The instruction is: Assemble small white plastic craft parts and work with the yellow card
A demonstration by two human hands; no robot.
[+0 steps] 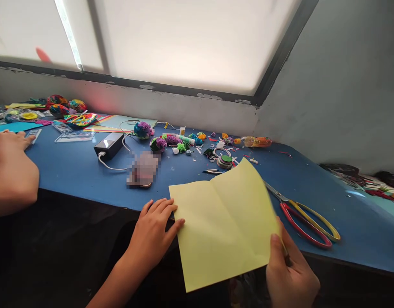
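The right hand (291,273) pinches the right edge of a yellow paper sheet (216,231) between thumb and fingers. The left hand (156,226) is loosely open, fingertips at the sheet's left edge. The sheet, creased down its middle, overhangs the front edge of the blue table (68,171). Scissors (304,218) with one red and one yellow handle lie just right of it. Beyond are a pixelated phone (142,171), a cabled black box (109,145) and a bottle (254,141); its orange label is too small to read.
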